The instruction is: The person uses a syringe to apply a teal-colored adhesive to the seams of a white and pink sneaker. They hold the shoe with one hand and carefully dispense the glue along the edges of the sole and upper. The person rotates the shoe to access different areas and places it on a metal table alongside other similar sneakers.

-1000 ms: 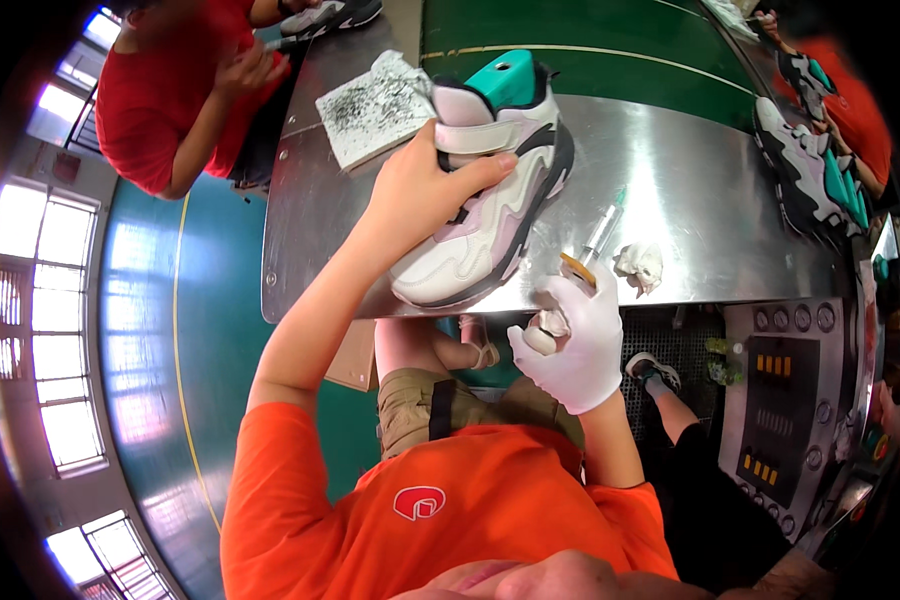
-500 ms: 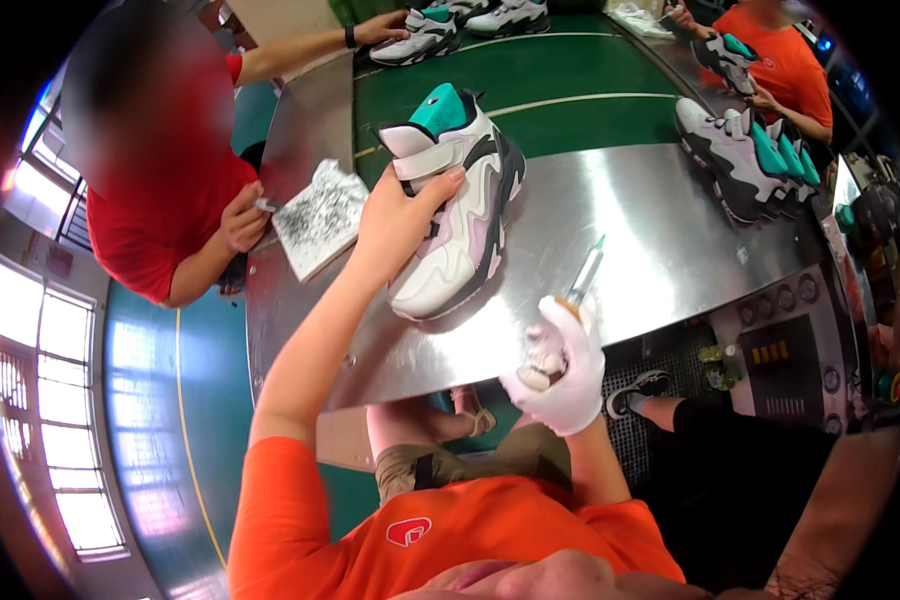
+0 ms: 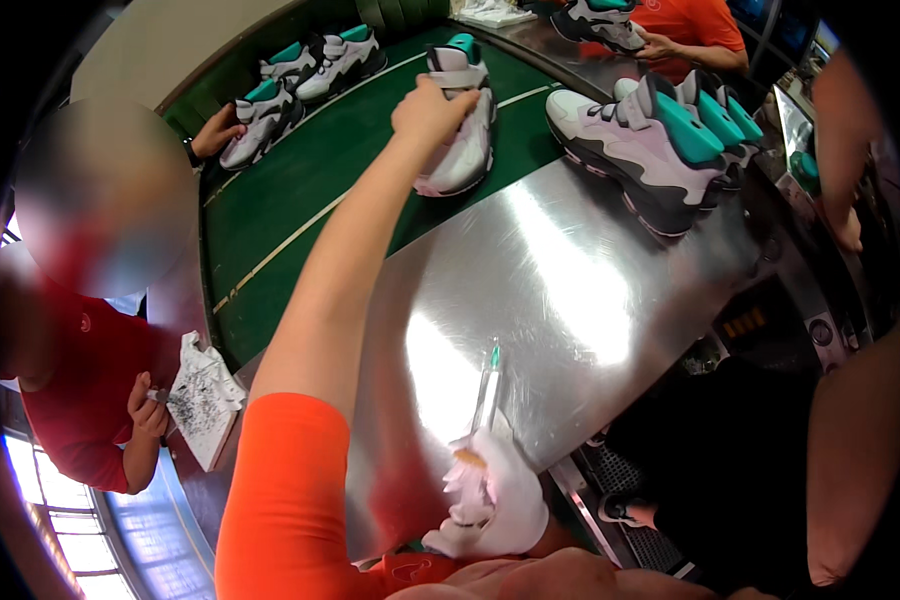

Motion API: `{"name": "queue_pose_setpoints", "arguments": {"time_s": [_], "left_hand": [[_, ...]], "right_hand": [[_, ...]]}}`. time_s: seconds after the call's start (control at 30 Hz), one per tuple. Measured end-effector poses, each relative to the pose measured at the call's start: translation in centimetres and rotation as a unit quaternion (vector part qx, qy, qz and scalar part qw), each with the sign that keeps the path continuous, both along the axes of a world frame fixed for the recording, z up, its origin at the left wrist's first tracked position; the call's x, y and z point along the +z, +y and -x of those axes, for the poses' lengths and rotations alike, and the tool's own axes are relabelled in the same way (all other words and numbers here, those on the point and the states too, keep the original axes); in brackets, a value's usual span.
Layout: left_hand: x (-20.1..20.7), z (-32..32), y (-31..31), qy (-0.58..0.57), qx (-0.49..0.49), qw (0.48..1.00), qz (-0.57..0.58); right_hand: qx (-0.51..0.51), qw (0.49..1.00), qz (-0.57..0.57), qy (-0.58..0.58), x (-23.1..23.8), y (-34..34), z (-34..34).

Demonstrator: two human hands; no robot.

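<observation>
Left hand [image 3: 425, 110] clamped on white-teal sneaker [image 3: 460, 130] over green belt [image 3: 300, 200]; gloved right hand [image 3: 490, 490] closed around brush [image 3: 487, 385], apparently, above steel counter [image 3: 570, 270].

Two teal-and-white shoes [image 3: 305, 80] stand at the far left of the green belt [image 3: 300, 190], and a co-worker's hand [image 3: 213, 131] touches the nearer one. A pale stripe [image 3: 290, 240] runs along the belt near its front edge. Grey-and-teal shoes [image 3: 660, 135] crowd the far right corner of the steel table [image 3: 570, 270], side by side and touching. Beyond them a person in an orange shirt [image 3: 690, 25] holds another shoe [image 3: 600, 15]. At the table's left edge a person in a red shirt [image 3: 90, 390] holds a scribbled white sheet [image 3: 205, 400]. A control panel [image 3: 780, 310] sits along the table's right edge, and a dark-clothed person [image 3: 750, 470] stands beside it.
</observation>
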State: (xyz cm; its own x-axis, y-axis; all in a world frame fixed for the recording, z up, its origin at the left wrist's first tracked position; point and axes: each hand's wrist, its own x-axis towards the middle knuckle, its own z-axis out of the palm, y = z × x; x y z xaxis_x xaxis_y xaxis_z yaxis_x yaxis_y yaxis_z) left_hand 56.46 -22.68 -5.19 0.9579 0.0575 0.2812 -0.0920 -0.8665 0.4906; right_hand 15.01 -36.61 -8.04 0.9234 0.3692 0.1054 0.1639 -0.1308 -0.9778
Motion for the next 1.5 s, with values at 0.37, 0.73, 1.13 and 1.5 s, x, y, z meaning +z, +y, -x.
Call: {"name": "queue_pose_setpoints", "arguments": {"time_s": [0.37,0.73,1.13,1.5], "left_hand": [[-2.1,-1.1,-4.9,-0.227,0.082,0.942,-0.232],[6.3,10.1,-22.3,0.094,-0.101,0.953,0.27],[6.3,21.9,-1.4,0.118,-0.109,0.798,0.581],[12.5,52.5,20.5,0.172,-0.314,0.933,-0.031]], "right_hand": [[-0.039,0.998,-0.051,-0.022,-3.0,0.6,1.9],[-0.02,0.992,0.03,-0.123,0.0,-1.9,3.6],[0.035,0.997,0.023,-0.066,-0.5,-2.8,6.7],[0.077,0.981,0.176,-0.042,3.1,-3.6,5.1]]}}
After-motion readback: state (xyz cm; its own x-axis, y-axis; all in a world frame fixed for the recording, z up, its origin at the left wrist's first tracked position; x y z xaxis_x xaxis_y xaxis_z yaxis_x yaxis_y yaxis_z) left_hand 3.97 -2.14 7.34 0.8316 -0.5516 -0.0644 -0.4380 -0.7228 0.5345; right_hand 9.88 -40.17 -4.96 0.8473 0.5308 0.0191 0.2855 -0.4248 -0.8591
